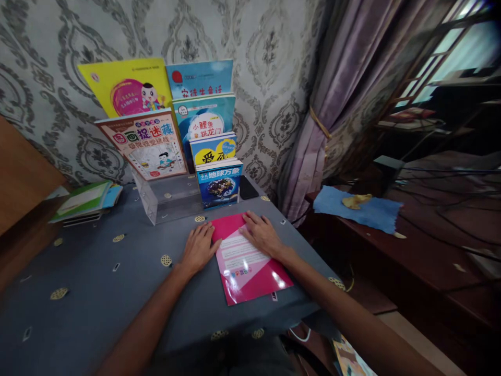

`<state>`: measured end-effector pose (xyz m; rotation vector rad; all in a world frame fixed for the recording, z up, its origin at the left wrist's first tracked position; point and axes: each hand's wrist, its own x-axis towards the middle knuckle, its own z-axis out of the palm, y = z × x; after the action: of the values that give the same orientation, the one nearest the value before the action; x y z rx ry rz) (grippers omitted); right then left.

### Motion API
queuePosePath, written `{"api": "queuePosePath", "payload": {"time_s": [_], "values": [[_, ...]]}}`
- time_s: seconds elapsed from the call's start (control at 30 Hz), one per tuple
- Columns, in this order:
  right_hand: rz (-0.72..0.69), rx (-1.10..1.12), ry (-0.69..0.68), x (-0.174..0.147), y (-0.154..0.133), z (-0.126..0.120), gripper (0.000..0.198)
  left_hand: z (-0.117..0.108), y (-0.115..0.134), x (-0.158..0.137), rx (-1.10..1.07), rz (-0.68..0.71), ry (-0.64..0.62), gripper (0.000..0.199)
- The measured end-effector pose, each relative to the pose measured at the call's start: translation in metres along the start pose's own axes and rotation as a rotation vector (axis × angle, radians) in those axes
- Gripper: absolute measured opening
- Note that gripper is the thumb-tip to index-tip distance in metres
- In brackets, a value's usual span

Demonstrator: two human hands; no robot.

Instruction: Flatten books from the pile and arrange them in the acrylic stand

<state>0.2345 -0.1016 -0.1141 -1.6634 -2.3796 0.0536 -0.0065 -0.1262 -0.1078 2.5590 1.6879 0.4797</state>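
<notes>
A glossy pink book (270,279) lies flat on the table, its printed text upside down to me. At its far left corner rests my left hand (199,245), fingers stretched out, partly on the table and touching the book's edge. My right hand (261,234) lies flat on the book's far right part, fingers extended. Behind them, a clear stand (151,203) holds upright books: a brown-bordered one (156,151), a yellow one (102,81), two blue ones at the back (225,107), and a small globe-cover book (219,188) in front.
A stack of books (88,201) lies at the table's left. A dark phone-like object (248,187) sits behind the globe book. Right of the table are a purple curtain (324,104), tangled cables, and a blue cloth (358,209) on a dark red surface.
</notes>
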Motion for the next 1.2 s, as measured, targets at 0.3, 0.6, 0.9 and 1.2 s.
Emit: {"api": "queuePosePath", "payload": {"time_s": [0.3,0.6,0.9,1.2], "values": [[-0.049,-0.054,0.001,0.011,-0.014,0.003,0.049,0.010,-0.030,0.005,-0.456,-0.024,0.056,0.058],[-0.237,-0.020,-0.056,0.026,-0.058,0.000,0.052,0.015,-0.034,0.005,-0.564,-0.057,0.106,0.067],[-0.229,-0.064,-0.087,0.033,-0.066,-0.002,0.045,0.020,-0.037,0.006,-0.545,-0.083,0.151,0.067],[-0.277,-0.008,-0.136,0.035,-0.067,0.004,0.045,0.020,-0.039,0.006,-0.446,0.010,0.105,0.072]]}}
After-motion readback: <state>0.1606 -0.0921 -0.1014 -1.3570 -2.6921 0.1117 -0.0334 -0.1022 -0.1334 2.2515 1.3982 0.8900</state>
